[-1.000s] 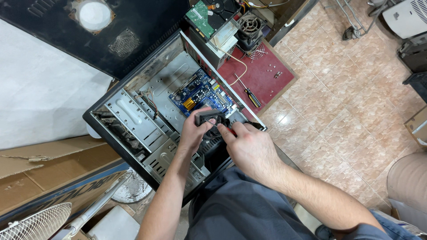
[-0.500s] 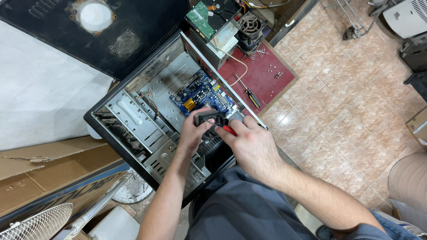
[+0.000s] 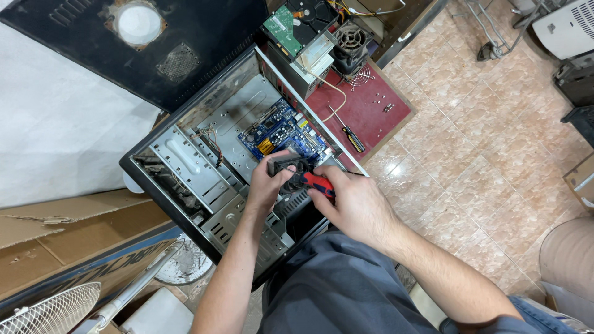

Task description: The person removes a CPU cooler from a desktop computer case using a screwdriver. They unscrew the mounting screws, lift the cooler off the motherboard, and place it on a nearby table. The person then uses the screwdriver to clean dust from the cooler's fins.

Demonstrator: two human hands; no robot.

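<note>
The work in hand is on the inside of an open computer case point(image 3: 204, 185) that lies on its side on the floor, its black side panel point(image 3: 124, 49) leaning off behind it. The left hand point(image 3: 269, 182) is clamped around a small black boxy part point(image 3: 286, 164), probably a cooler or fan, which sits over the near edge of the blue circuit board point(image 3: 278, 133) inside the case. The right hand point(image 3: 352, 207) is closed around the red handle of a screwdriver point(image 3: 315, 181), whose tip points toward that black part; the tip itself is hidden behind the fingers, so I cannot tell whether it sits in a screw. The two hands are close together, almost touching. It looks like the fastening or loosening stage of that part. A sound next move calls for keeping the part steady with the left hand while the driver stays square on its screw, without slipping onto the board. Well apart, on a red mat point(image 3: 362, 108), lie a second screwdriver point(image 3: 348, 131) with a black and yellow handle and a few loose screws point(image 3: 387, 106); a round fan point(image 3: 349, 38) and a hard drive point(image 3: 284, 28) sit beyond it.
</note>
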